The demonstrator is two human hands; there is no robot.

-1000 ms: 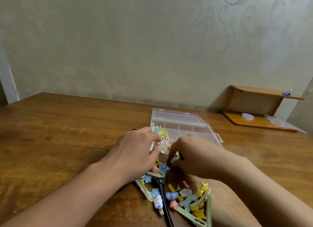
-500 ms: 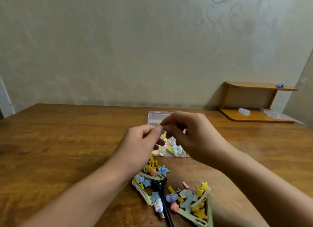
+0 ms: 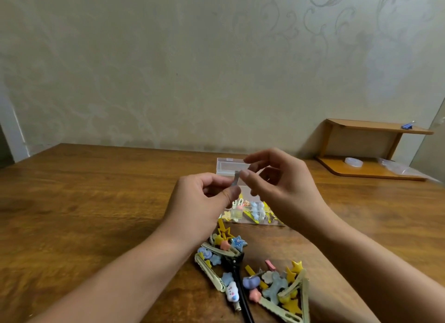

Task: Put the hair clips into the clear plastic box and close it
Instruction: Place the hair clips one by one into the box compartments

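Both hands have risen from the pile: left hand [image 3: 204, 197] and right hand [image 3: 279, 180] now pinch a small grey metal clip [image 3: 235, 180] above the clear plastic box [image 3: 231, 166], ready for dropping in.

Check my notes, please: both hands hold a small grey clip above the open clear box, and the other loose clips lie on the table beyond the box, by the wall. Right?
Not quite. The head view shows the loose clips nearer the person than the clear box, not beyond it. The rest stands: left hand and right hand pinch the grey clip.

— What colours are showing in the pile of hair clips [image 3: 252, 274]?
— Yellow, blue and pink are showing, on pale green bars.
— And the box [image 3: 228, 165]?
— It is looking clear, sitting on the streaky brown wooden table [image 3: 96, 202].
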